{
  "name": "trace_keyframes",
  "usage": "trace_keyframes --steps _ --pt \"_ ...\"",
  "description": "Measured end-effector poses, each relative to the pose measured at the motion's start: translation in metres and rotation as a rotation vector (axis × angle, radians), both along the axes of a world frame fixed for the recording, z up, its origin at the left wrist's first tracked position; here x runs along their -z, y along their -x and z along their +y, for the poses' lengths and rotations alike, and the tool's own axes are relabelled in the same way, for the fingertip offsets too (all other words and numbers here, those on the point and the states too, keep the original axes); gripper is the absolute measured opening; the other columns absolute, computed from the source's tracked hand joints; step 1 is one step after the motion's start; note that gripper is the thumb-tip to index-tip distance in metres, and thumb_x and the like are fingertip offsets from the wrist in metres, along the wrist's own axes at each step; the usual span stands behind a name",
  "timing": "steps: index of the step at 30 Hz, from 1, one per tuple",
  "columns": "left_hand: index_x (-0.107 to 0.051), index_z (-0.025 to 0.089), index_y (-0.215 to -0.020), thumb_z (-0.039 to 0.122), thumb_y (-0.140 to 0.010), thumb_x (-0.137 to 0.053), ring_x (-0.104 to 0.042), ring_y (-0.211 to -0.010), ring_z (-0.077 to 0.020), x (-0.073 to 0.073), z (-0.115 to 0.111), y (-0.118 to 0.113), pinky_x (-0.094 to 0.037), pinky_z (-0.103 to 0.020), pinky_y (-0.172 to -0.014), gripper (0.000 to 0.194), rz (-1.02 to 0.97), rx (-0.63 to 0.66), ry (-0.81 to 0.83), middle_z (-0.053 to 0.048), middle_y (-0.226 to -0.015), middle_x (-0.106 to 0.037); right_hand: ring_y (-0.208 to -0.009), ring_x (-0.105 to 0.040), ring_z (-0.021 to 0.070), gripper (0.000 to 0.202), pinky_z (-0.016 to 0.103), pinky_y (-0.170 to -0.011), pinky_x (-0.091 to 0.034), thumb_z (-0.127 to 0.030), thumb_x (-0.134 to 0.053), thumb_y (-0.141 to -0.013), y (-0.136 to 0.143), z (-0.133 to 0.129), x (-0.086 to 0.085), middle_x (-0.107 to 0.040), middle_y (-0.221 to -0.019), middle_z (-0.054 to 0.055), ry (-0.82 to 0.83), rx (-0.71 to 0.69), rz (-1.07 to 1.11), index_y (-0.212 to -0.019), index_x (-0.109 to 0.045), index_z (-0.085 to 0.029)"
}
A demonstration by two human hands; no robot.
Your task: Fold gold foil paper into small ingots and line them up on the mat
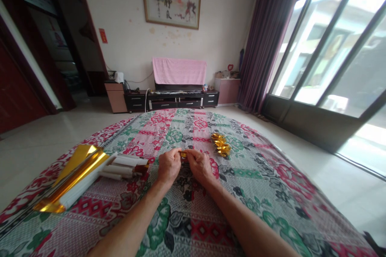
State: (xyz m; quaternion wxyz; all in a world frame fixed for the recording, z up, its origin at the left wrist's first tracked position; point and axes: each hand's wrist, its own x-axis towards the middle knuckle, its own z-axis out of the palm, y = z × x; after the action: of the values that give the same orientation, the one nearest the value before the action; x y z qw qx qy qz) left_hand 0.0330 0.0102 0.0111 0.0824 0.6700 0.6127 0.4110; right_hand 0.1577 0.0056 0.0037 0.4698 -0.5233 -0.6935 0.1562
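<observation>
A small piece of gold foil (183,154) is pinched between my two hands, which nearly touch above the middle of the flowered cloth (250,192). My left hand (169,165) is closed on its left end, and my right hand (199,164) is closed on its right end. Most of the foil is hidden by my fingers. Several crinkled gold foil pieces (221,144) lie to the right, beyond my right hand. On the left are a large roll of gold foil (72,180) and several white paper rolls (120,168), some with gold at the end.
The cloth covers a rounded surface in front of me. Beyond it stand a low black cabinet (169,101), a pink cloth (179,71) draped over something, and a small cabinet (227,90). Tall windows and a purple curtain (259,40) are on the right.
</observation>
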Motion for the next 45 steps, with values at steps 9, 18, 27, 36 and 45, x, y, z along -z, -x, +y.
trace_keyframes --steps 9,18,27,36,45 --pt "-0.071 0.018 -0.093 0.017 -0.080 -0.044 -0.067 -0.084 -0.0178 -0.0004 -0.0001 -0.0010 -0.050 -0.024 -0.075 0.030 -0.006 0.003 -0.001 -0.006 -0.090 -0.072 -0.065 -0.065 0.0142 0.030 0.019 -0.060 -0.044 -0.026 -0.043 -0.085 -0.0004 0.0008 0.0011 -0.072 -0.078 0.001 0.011 0.008 0.024 -0.097 -0.070 -0.022" --pt "-0.070 0.018 -0.095 0.017 -0.080 -0.044 -0.066 -0.086 -0.0185 -0.0013 -0.0010 -0.0015 -0.050 -0.025 -0.077 0.030 -0.015 -0.009 0.002 -0.006 -0.092 -0.071 -0.067 -0.065 0.0157 0.030 0.020 -0.061 -0.044 -0.027 -0.043 -0.085 -0.0006 0.0012 0.0032 -0.072 -0.079 0.002 0.025 -0.006 0.027 -0.100 -0.069 -0.022" --pt "-0.070 0.019 -0.093 0.017 -0.080 -0.044 -0.067 -0.083 -0.0180 0.0006 0.0000 0.0007 -0.049 -0.024 -0.075 0.030 0.003 0.005 -0.017 -0.006 -0.089 -0.072 -0.068 -0.064 0.0143 0.030 0.019 -0.060 -0.042 -0.024 -0.042 -0.085 -0.0022 0.0008 0.0019 -0.071 -0.077 -0.001 0.005 -0.038 0.009 -0.096 -0.070 -0.026" --pt "-0.070 0.019 -0.095 0.019 -0.080 -0.044 -0.066 -0.085 -0.0182 0.0015 0.0023 0.0015 -0.049 -0.025 -0.076 0.030 -0.007 0.016 0.005 -0.005 -0.091 -0.072 -0.066 -0.063 0.0135 0.030 0.019 -0.060 -0.042 -0.027 -0.043 -0.085 -0.0031 0.0025 0.0037 -0.071 -0.078 0.000 0.020 -0.017 0.031 -0.098 -0.070 -0.024" --pt "-0.070 0.019 -0.094 0.019 -0.079 -0.043 -0.066 -0.084 -0.0176 -0.0011 0.0010 0.0009 -0.050 -0.024 -0.075 0.031 -0.010 0.019 0.001 -0.005 -0.090 -0.072 -0.070 -0.065 0.0148 0.031 0.021 -0.062 -0.044 -0.026 -0.043 -0.085 -0.0038 0.0038 0.0027 -0.072 -0.080 0.000 0.048 -0.027 0.062 -0.101 -0.069 -0.024"
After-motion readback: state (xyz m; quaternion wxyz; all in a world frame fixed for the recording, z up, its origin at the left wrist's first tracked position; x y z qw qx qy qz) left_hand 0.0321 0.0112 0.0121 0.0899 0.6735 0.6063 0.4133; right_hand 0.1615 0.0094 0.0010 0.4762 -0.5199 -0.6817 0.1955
